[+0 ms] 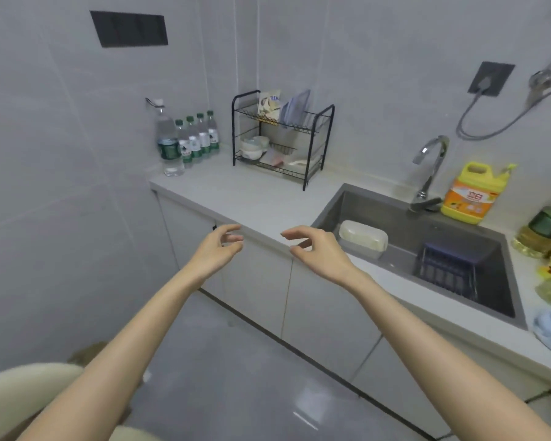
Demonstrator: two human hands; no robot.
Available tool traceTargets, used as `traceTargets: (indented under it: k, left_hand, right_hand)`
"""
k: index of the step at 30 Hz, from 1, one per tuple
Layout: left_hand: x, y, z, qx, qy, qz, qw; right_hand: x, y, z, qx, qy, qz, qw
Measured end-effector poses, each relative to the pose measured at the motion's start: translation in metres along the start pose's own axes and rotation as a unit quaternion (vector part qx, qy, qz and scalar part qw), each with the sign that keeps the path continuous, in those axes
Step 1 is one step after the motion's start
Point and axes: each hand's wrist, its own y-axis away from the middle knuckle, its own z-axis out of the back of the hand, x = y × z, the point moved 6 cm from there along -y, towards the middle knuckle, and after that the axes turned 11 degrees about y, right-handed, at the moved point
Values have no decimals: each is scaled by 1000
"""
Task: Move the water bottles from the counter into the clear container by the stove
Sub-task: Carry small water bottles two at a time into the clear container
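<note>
The left hand [218,248] and the right hand [320,249] are held out on bare forearms above the glossy grey floor [236,393], just short of the front edge of the tabletop [236,192], a pale, smooth, matte slab. They hover apart in the air with palms turned toward each other, fingers loosely curled and holding nothing.

The water bottles [191,140] stand upright at the far left corner of the tabletop, against the tiled wall [77,154] and well away from both hands. One is a large bottle [168,141] of ribbed clear plastic with a white cap and green label. Just beside it is a tight row of four small bottles [201,138] with green caps and white-and-green labels.

To their right stands a black wire dish rack [277,121] with two tiers, carrying pale bowls and packets. Farther right a rectangular steel sink [331,208] is sunk into the tabletop. It holds a rounded white lidded box [363,238] and a dark slatted basket [449,268]. A curved chrome tap [430,163] rises behind it, beside a yellow plastic jug [471,192].
</note>
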Motion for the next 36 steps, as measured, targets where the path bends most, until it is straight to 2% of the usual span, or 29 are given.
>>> traceTargets:
  k: [9, 14, 22, 30, 34, 36]
  left_hand:
    - [-4, -161, 70, -41, 32, -5, 999]
    - [6, -234, 105, -64, 9, -12, 998]
    - [14, -390, 183, -149, -21, -24, 988]
    - [-2, -492, 257, -184, -120, -102, 970]
    - [-5, -534, 294, -199, -233, -188, 933]
    - [1, -560, 317, -204, -283, -199, 916]
  right_hand:
    - [-4, -190, -19, 4, -31, 4, 1000]
    - [-4, -284, -44, 13, -48, 20, 999]
    - [6, -461, -84, 41, -62, 73, 995]
    - [32, -607, -118, 51, -60, 99, 992]
    - [51, -671, -139, 40, -60, 109, 991]
    - [61, -708, -156, 26, -56, 104, 993]
